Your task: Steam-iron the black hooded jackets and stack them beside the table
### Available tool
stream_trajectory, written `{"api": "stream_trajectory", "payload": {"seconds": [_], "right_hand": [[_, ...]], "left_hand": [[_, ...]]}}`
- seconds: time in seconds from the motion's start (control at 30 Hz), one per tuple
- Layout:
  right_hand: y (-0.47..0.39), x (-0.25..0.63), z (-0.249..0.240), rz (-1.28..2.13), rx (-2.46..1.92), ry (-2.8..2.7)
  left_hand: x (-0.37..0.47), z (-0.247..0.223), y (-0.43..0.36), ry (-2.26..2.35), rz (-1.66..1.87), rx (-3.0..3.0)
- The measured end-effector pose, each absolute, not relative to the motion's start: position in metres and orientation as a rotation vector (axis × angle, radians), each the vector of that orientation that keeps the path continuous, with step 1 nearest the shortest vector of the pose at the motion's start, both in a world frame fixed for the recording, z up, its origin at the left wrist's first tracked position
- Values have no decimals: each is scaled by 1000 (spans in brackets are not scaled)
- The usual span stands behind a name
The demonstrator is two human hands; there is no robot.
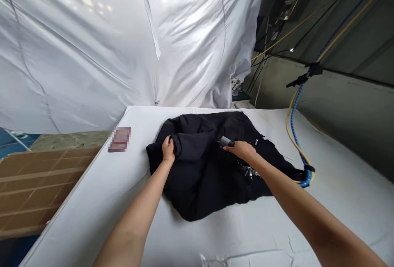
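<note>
A black garment lies spread and folded on the white table. My left hand is closed on a folded, tube-like part of it at the garment's left side. In my right hand is a thin-tipped tool with a grey and black handle. Its fine metal tip points left, over the dark cloth; whether it touches the fabric, I cannot tell. Several small shiny metal pieces rest on the garment beside my right wrist, partly hidden by the forearm.
Blue and yellow hoses hang down at the right, ending by the garment. A dark red, blurred-out item lies on the white table at the left. White sheeting hangs behind. Cardboard stands beyond the left edge.
</note>
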State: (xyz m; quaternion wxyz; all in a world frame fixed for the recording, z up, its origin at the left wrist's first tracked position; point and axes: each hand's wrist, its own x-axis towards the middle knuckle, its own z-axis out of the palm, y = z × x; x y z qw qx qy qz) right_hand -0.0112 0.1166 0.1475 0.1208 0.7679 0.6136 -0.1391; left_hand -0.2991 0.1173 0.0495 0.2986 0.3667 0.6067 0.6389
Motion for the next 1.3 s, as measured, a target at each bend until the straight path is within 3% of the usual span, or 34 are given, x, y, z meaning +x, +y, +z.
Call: {"api": "stream_trajectory", "payload": {"seconds": [0.2, 0.33, 0.4, 0.53, 0.6, 0.73, 0.9, 1.0, 1.3], "right_hand": [[92, 10, 141, -454, 2182, 1824], [94, 59, 139, -503, 2318, 1699], [101, 90, 156, -399, 2406, 1686], [111, 128, 208, -229, 2490, 1721], [112, 126, 228, -167, 2498, 1797], [107, 81, 224, -208, 2375, 2017], [103, 11, 162, -445, 2133, 1995], [110, -6, 145, -514, 2110, 1938], [168, -34, 154, -437, 2309, 1898]], "left_hand": [[-237, 119, 95, 1476, 1689, 1280], [-179, 135, 75, 1428, 1561, 1349], [-145, 130, 61, 1319, 1336, 1440], [-93, 107, 29, 703, 389, 1686], [-88, 101, 23, 622, 259, 1657], [-124, 107, 44, 988, 749, 1465], [-214, 111, 87, 1517, 1318, 1464], [-263, 101, 98, 1658, 1349, 1572], [-337, 65, 140, 1937, 1228, 1840]]}}
